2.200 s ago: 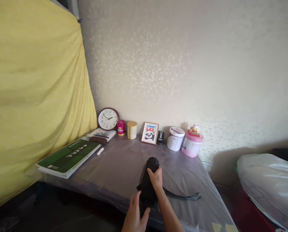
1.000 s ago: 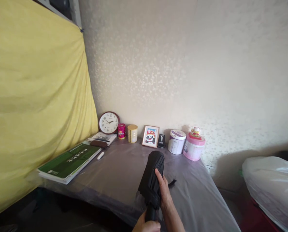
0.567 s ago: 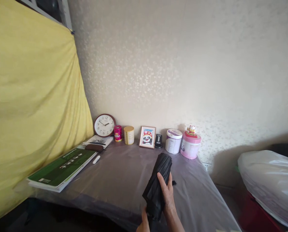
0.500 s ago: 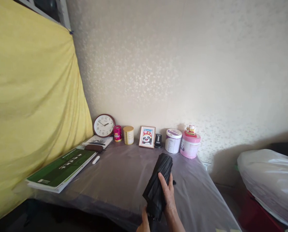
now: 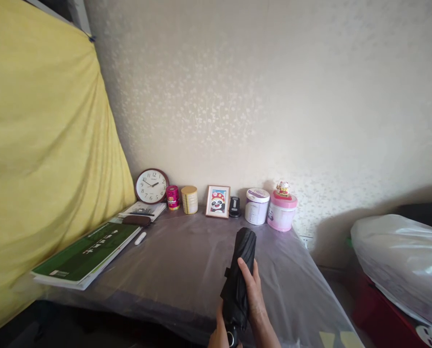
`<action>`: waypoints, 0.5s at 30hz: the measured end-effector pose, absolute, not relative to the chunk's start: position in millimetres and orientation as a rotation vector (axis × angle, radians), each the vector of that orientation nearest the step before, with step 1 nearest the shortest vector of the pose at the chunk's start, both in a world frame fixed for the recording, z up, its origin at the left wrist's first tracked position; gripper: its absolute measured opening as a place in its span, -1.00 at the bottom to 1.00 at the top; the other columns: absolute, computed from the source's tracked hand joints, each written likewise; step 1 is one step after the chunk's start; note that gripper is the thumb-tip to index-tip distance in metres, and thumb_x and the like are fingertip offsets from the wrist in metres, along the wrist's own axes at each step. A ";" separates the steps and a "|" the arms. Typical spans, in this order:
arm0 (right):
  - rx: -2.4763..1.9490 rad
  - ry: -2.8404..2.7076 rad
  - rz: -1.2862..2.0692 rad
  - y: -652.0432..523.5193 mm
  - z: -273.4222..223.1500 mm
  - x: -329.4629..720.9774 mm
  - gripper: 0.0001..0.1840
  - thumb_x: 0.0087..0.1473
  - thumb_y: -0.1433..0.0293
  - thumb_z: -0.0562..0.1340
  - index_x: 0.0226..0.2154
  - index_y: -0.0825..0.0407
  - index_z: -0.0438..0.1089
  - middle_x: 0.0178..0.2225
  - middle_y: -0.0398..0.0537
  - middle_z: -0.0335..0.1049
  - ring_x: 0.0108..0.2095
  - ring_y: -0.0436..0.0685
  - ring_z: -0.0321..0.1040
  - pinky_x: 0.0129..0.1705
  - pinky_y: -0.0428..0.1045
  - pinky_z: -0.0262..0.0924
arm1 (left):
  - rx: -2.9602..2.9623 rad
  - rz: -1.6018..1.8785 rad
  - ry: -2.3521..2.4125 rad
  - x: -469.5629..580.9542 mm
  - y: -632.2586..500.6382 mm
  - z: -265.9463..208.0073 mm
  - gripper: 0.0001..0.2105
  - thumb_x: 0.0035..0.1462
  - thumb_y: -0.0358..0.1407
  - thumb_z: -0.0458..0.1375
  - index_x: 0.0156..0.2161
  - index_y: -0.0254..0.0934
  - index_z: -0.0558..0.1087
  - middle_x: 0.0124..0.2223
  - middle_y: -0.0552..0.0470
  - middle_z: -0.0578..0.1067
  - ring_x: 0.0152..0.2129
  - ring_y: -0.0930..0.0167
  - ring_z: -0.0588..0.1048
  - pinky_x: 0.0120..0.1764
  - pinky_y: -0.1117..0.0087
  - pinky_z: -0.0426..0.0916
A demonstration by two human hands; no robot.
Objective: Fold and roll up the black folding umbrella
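Note:
A folded black umbrella (image 5: 238, 278) is held tilted above the front part of the table, its top pointing away from me and its handle low at the bottom edge. My right hand (image 5: 254, 292) wraps around the canopy from the right side, thumb lying along the folds. Lower down, my left hand (image 5: 219, 331) grips near the handle, where a round metallic-rimmed button shows; part of that hand is cut off by the frame. A small dark strap end sticks out on the canopy's left side.
Along the wall stand a clock (image 5: 151, 186), a pink tin (image 5: 172, 197), a yellow-lidded can (image 5: 190, 200), a framed panda picture (image 5: 218, 201), a purple-white tub (image 5: 257, 207) and a pink tub (image 5: 281, 212). Green books (image 5: 89, 251) lie left. A plastic-covered bundle (image 5: 400, 261) sits right of the table (image 5: 180, 270).
The umbrella has turned in my hands; its strap end now shows on the left and the handle's button is visible. The canopy looks narrower. The view has shifted slightly.

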State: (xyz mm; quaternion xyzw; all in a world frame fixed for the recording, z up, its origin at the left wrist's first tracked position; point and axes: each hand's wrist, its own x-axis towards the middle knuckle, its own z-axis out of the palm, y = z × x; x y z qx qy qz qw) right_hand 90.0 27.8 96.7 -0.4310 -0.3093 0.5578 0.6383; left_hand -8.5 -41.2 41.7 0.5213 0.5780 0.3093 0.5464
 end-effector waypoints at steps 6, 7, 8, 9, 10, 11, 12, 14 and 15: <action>-0.968 -0.680 1.264 28.9 92.6 88.2 -0.34 -0.27 0.07 0.35 -0.10 -0.03 0.27 -0.50 -0.21 0.40 -0.52 0.06 0.36 -0.47 -0.07 0.27 | 1.508 0.572 1.608 -9.2 -37.0 55.1 -0.16 -0.14 -0.51 0.05 0.25 -0.36 -0.25 0.16 -0.24 0.23 -0.09 0.21 0.42 -0.12 0.35 0.24; -0.959 -0.666 1.283 29.0 91.6 88.4 -0.37 -0.26 0.07 0.35 -0.12 -0.02 0.27 -0.52 -0.22 0.39 -0.54 0.06 0.35 -0.49 -0.07 0.27 | 1.516 0.650 1.528 -10.0 -37.1 57.1 -0.16 -0.16 -0.51 0.06 0.24 -0.37 -0.24 0.17 -0.24 0.21 -0.06 0.24 0.39 -0.10 0.38 0.23; -0.949 -0.648 1.307 28.9 90.8 88.7 -0.39 -0.24 0.06 0.33 -0.14 -0.02 0.27 -0.53 -0.22 0.38 -0.55 0.06 0.35 -0.50 -0.06 0.26 | 1.495 0.726 1.421 -10.9 -37.3 58.7 -0.15 -0.18 -0.51 0.07 0.24 -0.37 -0.23 0.15 -0.22 0.25 -0.06 0.28 0.39 -0.10 0.41 0.23; -0.935 -0.632 1.334 28.6 90.3 89.1 -0.42 -0.22 0.05 0.32 -0.15 -0.01 0.27 -0.54 -0.22 0.37 -0.57 0.06 0.34 -0.51 -0.06 0.26 | 1.447 0.774 1.303 -11.8 -37.5 59.7 -0.14 -0.18 -0.49 0.08 0.23 -0.35 -0.25 0.09 -0.19 0.32 -0.11 0.31 0.42 -0.13 0.43 0.25; -0.922 -0.619 1.359 28.1 90.1 89.4 -0.43 -0.21 0.05 0.31 -0.17 -0.01 0.27 -0.55 -0.22 0.37 -0.58 0.06 0.34 -0.53 -0.06 0.25 | 1.385 0.795 1.196 -12.4 -37.7 60.3 -0.13 -0.17 -0.47 0.09 0.23 -0.33 -0.27 0.02 -0.14 0.39 -0.19 0.35 0.46 -0.18 0.43 0.27; -0.908 -0.615 1.380 27.5 90.4 89.8 -0.45 -0.20 0.04 0.30 -0.18 -0.01 0.27 -0.56 -0.22 0.37 -0.59 0.06 0.34 -0.54 -0.06 0.25 | 1.326 0.803 1.115 -12.6 -38.0 60.2 -0.13 -0.16 -0.45 0.09 0.23 -0.31 -0.30 -0.04 -0.10 0.43 -0.27 0.38 0.48 -0.22 0.44 0.29; -0.897 -0.621 1.398 26.8 91.1 90.1 -0.46 -0.19 0.04 0.30 -0.19 -0.01 0.27 -0.56 -0.21 0.38 -0.59 0.07 0.35 -0.55 -0.06 0.24 | 1.284 0.809 1.073 -12.2 -38.1 59.6 -0.12 -0.16 -0.44 0.08 0.23 -0.30 -0.32 -0.07 -0.07 0.44 -0.30 0.40 0.48 -0.24 0.45 0.30; -0.902 -0.663 1.411 25.4 93.6 90.6 -0.47 -0.17 0.03 0.28 -0.20 -0.01 0.26 -0.56 -0.20 0.38 -0.59 0.09 0.36 -0.56 -0.05 0.24 | 1.271 0.821 1.114 -10.0 -38.4 57.4 -0.11 -0.17 -0.47 0.06 0.23 -0.31 -0.35 -0.03 -0.07 0.42 -0.22 0.40 0.46 -0.18 0.45 0.28; -0.918 -0.690 1.399 24.9 95.0 90.8 -0.47 -0.16 0.04 0.28 -0.20 -0.01 0.25 -0.56 -0.20 0.39 -0.58 0.09 0.36 -0.55 -0.04 0.25 | 1.304 0.825 1.173 -8.5 -38.6 56.2 -0.11 -0.19 -0.50 0.05 0.23 -0.33 -0.34 0.01 -0.09 0.39 -0.14 0.38 0.43 -0.12 0.46 0.25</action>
